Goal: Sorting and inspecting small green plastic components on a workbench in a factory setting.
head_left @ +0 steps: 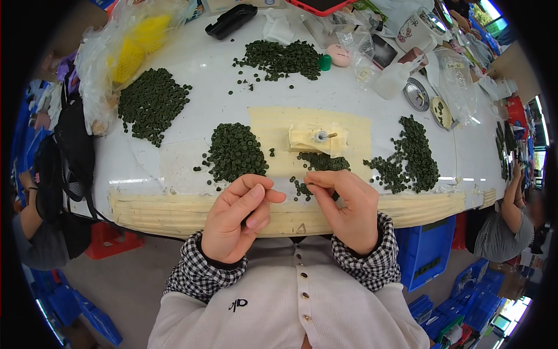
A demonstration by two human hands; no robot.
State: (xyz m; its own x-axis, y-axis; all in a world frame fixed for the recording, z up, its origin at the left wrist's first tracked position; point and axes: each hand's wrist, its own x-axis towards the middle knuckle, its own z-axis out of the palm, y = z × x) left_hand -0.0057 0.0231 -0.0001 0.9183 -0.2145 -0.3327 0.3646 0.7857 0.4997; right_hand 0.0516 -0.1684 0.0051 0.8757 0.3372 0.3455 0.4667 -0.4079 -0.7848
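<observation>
Both my hands are raised over the near edge of a white table. My left hand (241, 215) is curled with the thumb against the fingers; a dark spot shows in it, too small to name. Thumb and forefinger of my right hand (351, 206) are pinched together, and what lies between them is hard to see. Beyond the left hand lies a heap of small dark green round pieces (235, 152). A smaller heap of such pieces (324, 161) lies past the right hand, before a taped block (299, 139) with a metal pin (332, 135) sticking out.
More green heaps lie at the left (152, 103), far middle (279, 58) and right (415, 154). A plastic bag (96, 75) with yellow netting, a round tin (442, 113) and a squeeze bottle (392, 81) stand farther off. A blue crate (427, 253) is below the table's right side.
</observation>
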